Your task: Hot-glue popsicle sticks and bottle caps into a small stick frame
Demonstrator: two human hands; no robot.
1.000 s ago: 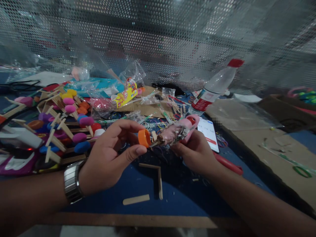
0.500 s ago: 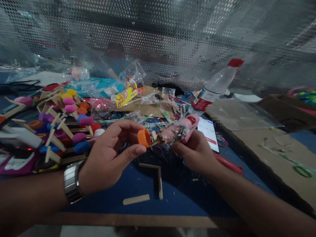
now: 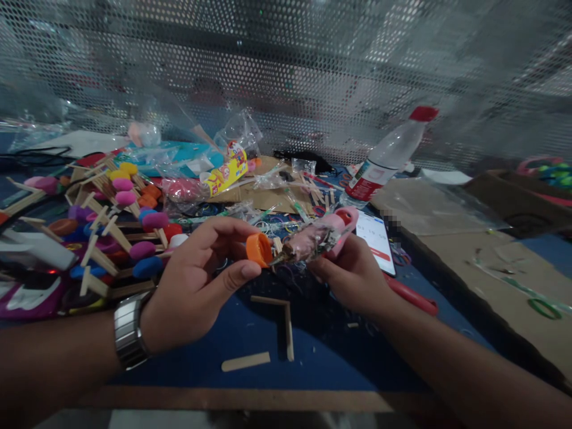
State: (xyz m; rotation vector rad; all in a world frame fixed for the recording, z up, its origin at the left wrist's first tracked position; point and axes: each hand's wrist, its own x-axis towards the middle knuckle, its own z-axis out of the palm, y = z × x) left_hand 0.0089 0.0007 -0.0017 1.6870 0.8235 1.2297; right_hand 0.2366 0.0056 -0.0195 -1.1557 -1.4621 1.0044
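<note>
My left hand [image 3: 201, 274] pinches an orange bottle cap [image 3: 258, 250] between thumb and fingers, its open side tilted toward the right. My right hand [image 3: 353, 274] is wrapped round a pink glue gun [image 3: 313, 238], whose body is covered with torn plastic and dark residue. The glue gun's metal nozzle points left and is at the cap's rim; whether it touches cannot be made out. Below the hands, two craft sticks [image 3: 289, 330] meet in an L on the blue table [image 3: 339, 369], and a loose craft stick [image 3: 245, 361] lies nearer the front edge.
Craft-stick pieces with coloured caps [image 3: 145, 250] crowd the left side. A red-capped bottle [image 3: 384, 158] stands tilted in view at the back right, near a phone [image 3: 375, 238]. Red-handled pliers [image 3: 413, 296] lie beside my right wrist. Cardboard [image 3: 482, 268] covers the right; perforated metal rises behind.
Both hands keep nearly the same pose. The orange cap has turned slightly and shifted a little left, with the nozzle still at its rim.
</note>
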